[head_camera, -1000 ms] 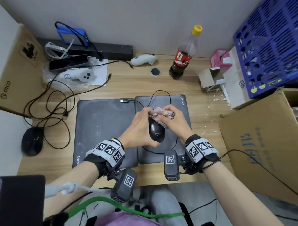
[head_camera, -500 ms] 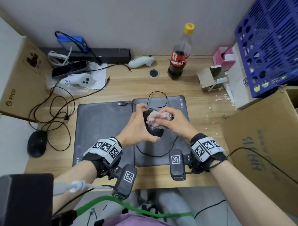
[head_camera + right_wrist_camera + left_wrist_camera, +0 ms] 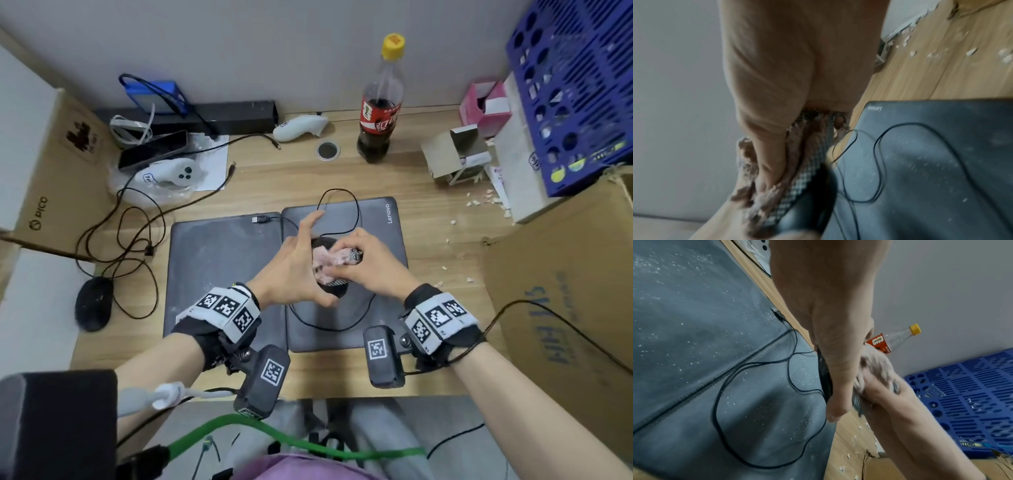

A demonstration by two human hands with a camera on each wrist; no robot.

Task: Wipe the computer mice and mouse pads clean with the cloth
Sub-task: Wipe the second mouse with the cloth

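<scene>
Since the earlier frame the left hand [image 3: 291,270] has been loosening, its fingers now spreading out toward the far side while the thumb and palm are still cradling the black wired computer mouse [image 3: 330,286]; the mouse itself is sitting lower in the grip, over the right-hand dark grey fabric mouse pad [image 3: 383,308]. In the head view the right hand [image 3: 371,265] is bunching the pink fluffy cloth with a checked backing [image 3: 330,262] against the mouse's upper side, fingers curling round the wad; the left-hand dark grey mouse pad [image 3: 219,270] is lying just beside the right one, edges touching, and a second black mouse [image 3: 93,303] is resting well apart at the near left of the wooden desk [image 3: 274,178], apparently untouched.

In the left wrist view the left hand [image 3: 830,344] is pressing along the mouse's edge [image 3: 825,378], and both pads are showing white specks, so I judge them not yet wiped.

In the right wrist view the right hand [image 3: 781,91] is clamping the cloth [image 3: 797,170] onto the mouse [image 3: 807,209]; the picture is blurring, and dust is speckling the pad [image 3: 941,162].

By my reckoning the first mouse is under way; the second mouse and both pads are remaining.
</scene>
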